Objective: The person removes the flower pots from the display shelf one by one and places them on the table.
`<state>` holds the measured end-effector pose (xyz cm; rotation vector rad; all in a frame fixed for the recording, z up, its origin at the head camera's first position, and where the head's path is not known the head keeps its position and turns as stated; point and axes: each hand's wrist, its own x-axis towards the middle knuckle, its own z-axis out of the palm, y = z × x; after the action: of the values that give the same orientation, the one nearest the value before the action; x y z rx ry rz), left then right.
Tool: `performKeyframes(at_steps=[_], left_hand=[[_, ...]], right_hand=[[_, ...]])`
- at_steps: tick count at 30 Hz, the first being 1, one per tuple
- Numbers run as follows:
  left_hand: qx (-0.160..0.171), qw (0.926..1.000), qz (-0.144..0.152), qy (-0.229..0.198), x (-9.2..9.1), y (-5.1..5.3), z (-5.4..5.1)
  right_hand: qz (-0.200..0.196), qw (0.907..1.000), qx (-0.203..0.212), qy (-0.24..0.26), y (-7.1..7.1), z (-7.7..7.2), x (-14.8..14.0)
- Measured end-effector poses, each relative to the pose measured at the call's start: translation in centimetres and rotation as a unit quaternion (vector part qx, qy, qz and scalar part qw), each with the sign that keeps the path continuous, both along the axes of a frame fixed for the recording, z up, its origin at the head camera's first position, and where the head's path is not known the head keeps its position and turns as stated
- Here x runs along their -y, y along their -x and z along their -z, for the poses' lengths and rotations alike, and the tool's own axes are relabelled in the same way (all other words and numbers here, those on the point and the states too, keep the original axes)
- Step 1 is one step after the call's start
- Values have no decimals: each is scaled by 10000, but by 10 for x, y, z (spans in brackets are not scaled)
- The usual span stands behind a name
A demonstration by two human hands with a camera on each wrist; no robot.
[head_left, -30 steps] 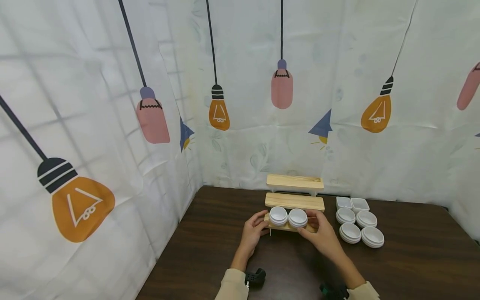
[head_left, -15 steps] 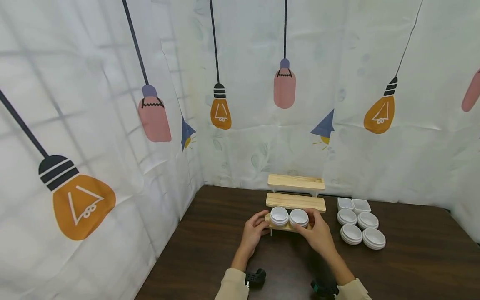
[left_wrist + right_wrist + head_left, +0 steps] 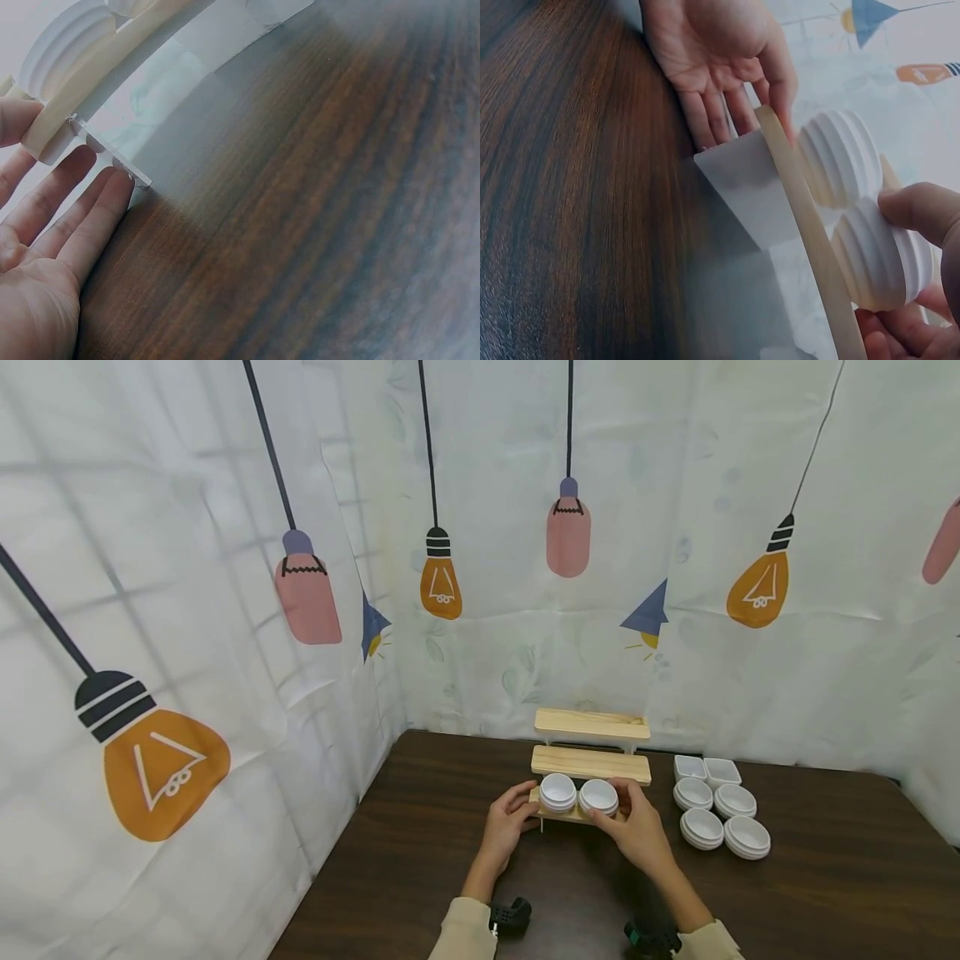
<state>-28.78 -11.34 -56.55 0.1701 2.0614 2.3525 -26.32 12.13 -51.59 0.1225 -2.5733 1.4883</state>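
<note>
A tiered wooden shelf stand [image 3: 590, 764] stands at the back of the table. Its lowest tier bears two small stacks of round white bowls side by side, the left stack [image 3: 558, 793] and the right stack [image 3: 598, 798]. My left hand [image 3: 502, 831] holds the left end of that tier; in the left wrist view the thumb lies at the wooden board [image 3: 56, 124] and the other fingers reach to the clear support beneath. With thumb and fingers my right hand [image 3: 639, 837] pinches the right bowl stack [image 3: 877, 259], which sits close beside the left stack [image 3: 840, 157].
To the right of the stand, more white dishes are grouped on the dark wood table [image 3: 840, 860]: round bowl stacks [image 3: 747, 837] in front and square dishes [image 3: 722, 771] behind. A printed curtain [image 3: 487, 668] hangs behind and along the left side.
My right hand has shifted slightly left and its thumb has moved onto the front of the right bowl stack. My left hand stays at the tier's end. The view shifted a little.
</note>
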Motion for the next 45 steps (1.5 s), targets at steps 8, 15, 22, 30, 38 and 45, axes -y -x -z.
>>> performKeyframes(at_steps=[8,15,22,30,38,45], left_hand=[[-15,10000,-5,-4,-1,0,-1],[0,10000,-24,-1,-1,1,0],[3,10000,-9,-8,-1,-1,-1],[5,10000,-9,3,-1,-1,-1],[-4,10000,-3,5,-1,-2,-2],[21,10000,1,11,0,0,-1]], right_hand=[[-53,10000,-17,8,0,1,-2],[-147,9999,-47,-2,-1,4,-4],[-229,9997,-106,37,-2,4,-5],[-261,9995,-167,-57,-3,4,-8],[-424,9988,-216,91,-4,4,-13],[-500,9981,-331,136,-4,4,-14]])
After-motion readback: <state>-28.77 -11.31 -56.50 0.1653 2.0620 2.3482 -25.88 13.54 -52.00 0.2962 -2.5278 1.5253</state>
